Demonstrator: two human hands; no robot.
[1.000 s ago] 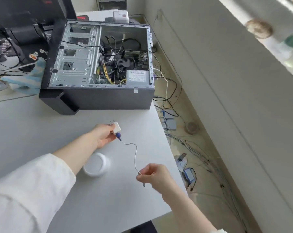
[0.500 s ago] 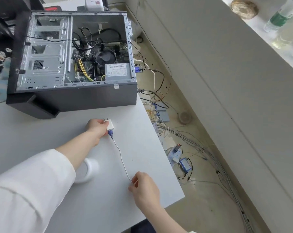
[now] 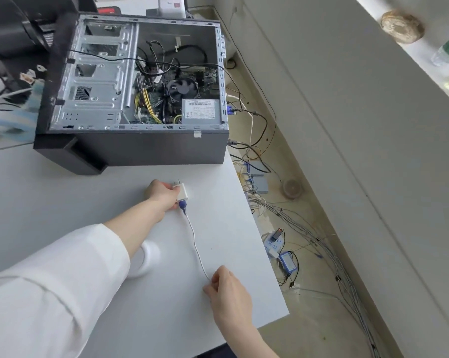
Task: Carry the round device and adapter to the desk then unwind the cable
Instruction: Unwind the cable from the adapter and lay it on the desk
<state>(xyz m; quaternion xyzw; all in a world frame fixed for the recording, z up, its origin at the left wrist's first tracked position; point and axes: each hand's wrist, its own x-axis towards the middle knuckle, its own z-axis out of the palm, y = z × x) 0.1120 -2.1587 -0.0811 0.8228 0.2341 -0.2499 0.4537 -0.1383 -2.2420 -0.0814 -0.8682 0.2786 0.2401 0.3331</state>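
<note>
My left hand (image 3: pixel 161 196) grips a small white adapter (image 3: pixel 181 193) with a blue plug on the white desk (image 3: pixel 63 202). A thin white cable (image 3: pixel 196 249) runs nearly straight from the plug down to my right hand (image 3: pixel 230 293), which pinches its other end near the desk's right edge. The round white device (image 3: pixel 147 259) lies on the desk, mostly hidden under my left forearm.
An open black computer case (image 3: pixel 138 99) lies on its side at the back of the desk. Right of the desk edge the floor holds tangled wires (image 3: pixel 308 244), power strips and a blue box (image 3: pixel 288 262). A windowsill with bottles runs along the right wall.
My right hand drew the cable out from a curved slack loop to a nearly straight line. My left hand moved slightly away from me with the adapter.
</note>
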